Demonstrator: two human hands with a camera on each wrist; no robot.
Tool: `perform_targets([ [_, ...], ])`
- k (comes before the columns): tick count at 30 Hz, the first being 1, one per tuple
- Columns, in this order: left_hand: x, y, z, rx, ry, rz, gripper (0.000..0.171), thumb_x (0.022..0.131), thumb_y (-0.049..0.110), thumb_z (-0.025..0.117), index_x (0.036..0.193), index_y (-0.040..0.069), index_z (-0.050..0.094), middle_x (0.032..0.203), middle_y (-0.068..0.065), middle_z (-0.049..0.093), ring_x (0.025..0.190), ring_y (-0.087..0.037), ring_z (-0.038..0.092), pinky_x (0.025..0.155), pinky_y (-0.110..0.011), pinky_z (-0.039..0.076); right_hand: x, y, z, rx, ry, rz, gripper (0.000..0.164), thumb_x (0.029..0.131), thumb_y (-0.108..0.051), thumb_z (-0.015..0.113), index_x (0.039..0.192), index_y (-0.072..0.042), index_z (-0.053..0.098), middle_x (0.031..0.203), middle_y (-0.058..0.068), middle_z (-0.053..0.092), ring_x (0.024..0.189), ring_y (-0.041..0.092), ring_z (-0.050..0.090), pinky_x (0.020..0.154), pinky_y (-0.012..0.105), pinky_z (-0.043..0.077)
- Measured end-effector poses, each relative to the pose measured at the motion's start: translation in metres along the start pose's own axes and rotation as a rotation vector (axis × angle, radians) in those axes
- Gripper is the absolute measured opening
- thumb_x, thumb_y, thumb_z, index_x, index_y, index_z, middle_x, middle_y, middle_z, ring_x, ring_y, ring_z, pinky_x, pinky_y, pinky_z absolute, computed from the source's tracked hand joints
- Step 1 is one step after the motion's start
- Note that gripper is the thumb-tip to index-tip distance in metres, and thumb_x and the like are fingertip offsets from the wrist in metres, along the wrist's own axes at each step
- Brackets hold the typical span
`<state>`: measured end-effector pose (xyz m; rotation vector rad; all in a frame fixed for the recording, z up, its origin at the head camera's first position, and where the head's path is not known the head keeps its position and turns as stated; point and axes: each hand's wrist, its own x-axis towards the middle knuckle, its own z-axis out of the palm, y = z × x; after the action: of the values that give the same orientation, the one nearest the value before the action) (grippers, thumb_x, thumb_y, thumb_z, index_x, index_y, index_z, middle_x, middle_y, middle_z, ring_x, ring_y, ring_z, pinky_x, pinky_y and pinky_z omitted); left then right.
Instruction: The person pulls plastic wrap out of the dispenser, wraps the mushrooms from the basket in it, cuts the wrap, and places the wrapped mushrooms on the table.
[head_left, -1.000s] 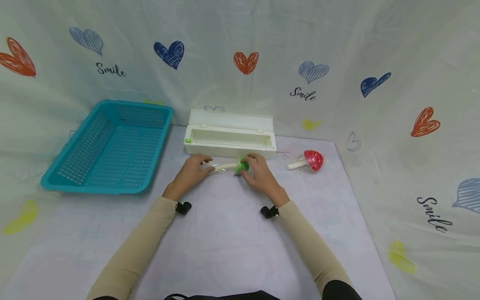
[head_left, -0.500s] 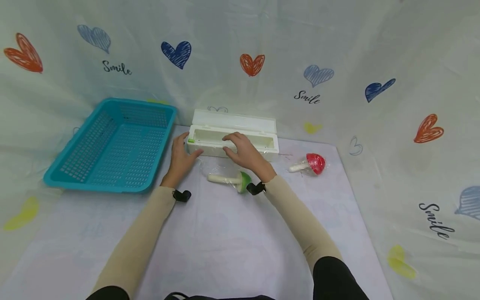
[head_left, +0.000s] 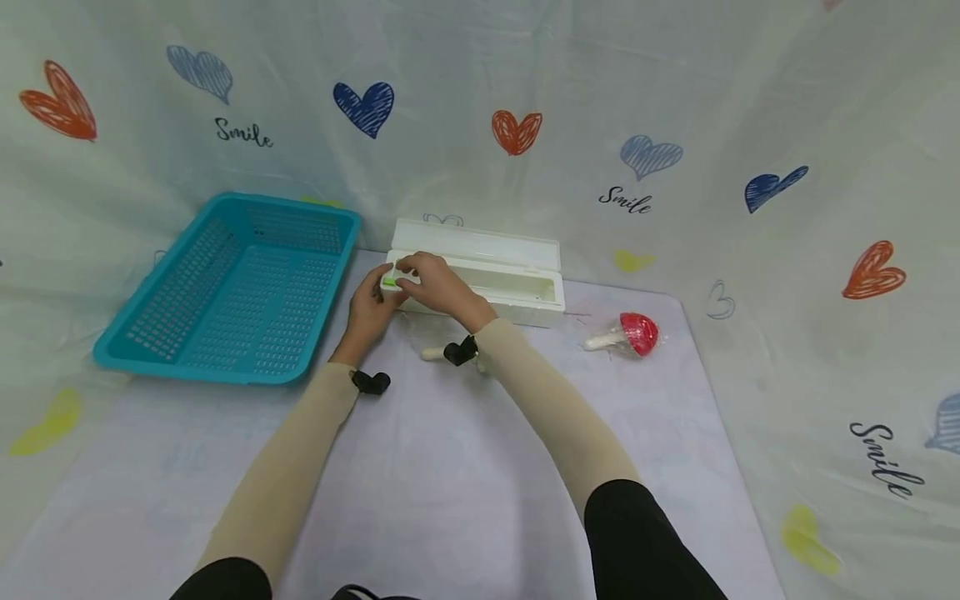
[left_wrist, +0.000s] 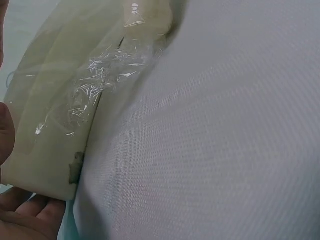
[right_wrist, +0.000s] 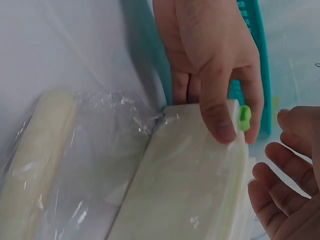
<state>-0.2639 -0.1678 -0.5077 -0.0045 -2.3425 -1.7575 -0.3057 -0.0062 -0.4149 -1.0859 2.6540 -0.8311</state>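
A long white lidded box (head_left: 525,313) stands at the back of the table, its lid tipped back. My left hand (head_left: 369,315) grips the box's left end, thumb on the front face and fingers round the end, beside a small green slider (right_wrist: 244,118). Loosely bent, the fingers of my right hand (right_wrist: 295,175) hover near that end and hold nothing. Clear film (right_wrist: 120,150) lies in folds before the box. In it is a toy mushroom's pale stem (head_left: 432,353); the right wrist and sleeve hide most of the rest of it.
A turquoise plastic basket (head_left: 225,374) sits to the left of the box. At the right lies a red-capped toy mushroom (head_left: 639,334) in clear wrap. A sheet printed with hearts hangs behind the table.
Both hands have left the green-capped mushroom, which now lies nearer the front. The left hand has taken hold of the box's left end. The right hand has moved left across the box.
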Motion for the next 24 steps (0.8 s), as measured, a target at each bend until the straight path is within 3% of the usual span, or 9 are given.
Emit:
perform_targets([
  [1,0.0,0.0,0.0,-0.01,0.004,-0.005,0.061,0.098,0.016,0.071,0.153,0.008,0.046,0.16,-0.016,0.044,0.128,-0.029,0.055,0.085,-0.025,0.048,0.003,-0.001,0.003,0.003,0.0,0.015,0.036,0.106,-0.019,0.06,0.136,0.0,0.063,0.135,0.015,0.066,0.12,0.026,0.064,0.101,0.031,0.052],
  [3,0.001,-0.002,0.0,-0.02,0.017,-0.019,0.058,0.099,0.015,0.071,0.152,0.01,0.049,0.161,-0.012,0.044,0.129,-0.028,0.055,0.083,-0.024,0.046,0.009,-0.001,0.008,0.013,0.002,0.044,0.035,0.106,-0.02,0.06,0.135,-0.001,0.065,0.134,0.014,0.067,0.119,0.025,0.065,0.099,0.029,0.053],
  [6,0.002,-0.006,-0.001,-0.061,0.027,-0.031,0.053,0.099,0.011,0.069,0.149,0.01,0.053,0.161,-0.011,0.044,0.142,-0.03,0.049,0.099,-0.036,0.049,0.014,0.001,0.018,0.018,0.016,0.08,0.032,0.106,-0.021,0.06,0.131,-0.003,0.068,0.132,0.013,0.068,0.118,0.024,0.066,0.096,0.028,0.055],
  [8,0.003,-0.008,-0.001,-0.088,0.028,-0.037,0.052,0.098,0.01,0.07,0.148,0.01,0.054,0.16,-0.012,0.045,0.148,-0.031,0.043,0.112,-0.046,0.045,0.015,0.002,0.023,0.036,0.034,0.097,0.031,0.106,-0.02,0.06,0.128,-0.003,0.07,0.131,0.013,0.068,0.115,0.023,0.067,0.093,0.028,0.055],
  [10,0.003,-0.008,-0.001,-0.108,0.022,-0.033,0.053,0.098,0.008,0.069,0.148,0.009,0.053,0.159,-0.013,0.046,0.149,-0.031,0.043,0.114,-0.052,0.042,0.015,0.003,0.027,0.06,0.056,0.109,0.029,0.106,-0.02,0.059,0.126,-0.002,0.071,0.129,0.013,0.068,0.112,0.023,0.068,0.091,0.028,0.056],
  [16,0.005,-0.011,0.001,-0.128,0.029,-0.031,0.054,0.097,0.008,0.071,0.148,0.011,0.054,0.158,-0.013,0.047,0.148,-0.029,0.044,0.113,-0.051,0.045,0.015,0.007,0.032,0.086,0.104,0.12,0.026,0.106,-0.018,0.059,0.122,-0.003,0.073,0.12,0.012,0.073,0.105,0.021,0.07,0.088,0.028,0.056],
  [24,0.005,-0.014,0.001,-0.139,0.031,-0.042,0.056,0.096,0.005,0.072,0.148,0.013,0.054,0.155,-0.017,0.051,0.141,-0.03,0.052,0.106,-0.047,0.051,0.012,0.009,0.031,0.075,0.103,0.126,0.024,0.106,-0.015,0.058,0.117,-0.002,0.075,0.116,0.01,0.074,0.105,0.019,0.068,0.088,0.029,0.055],
])
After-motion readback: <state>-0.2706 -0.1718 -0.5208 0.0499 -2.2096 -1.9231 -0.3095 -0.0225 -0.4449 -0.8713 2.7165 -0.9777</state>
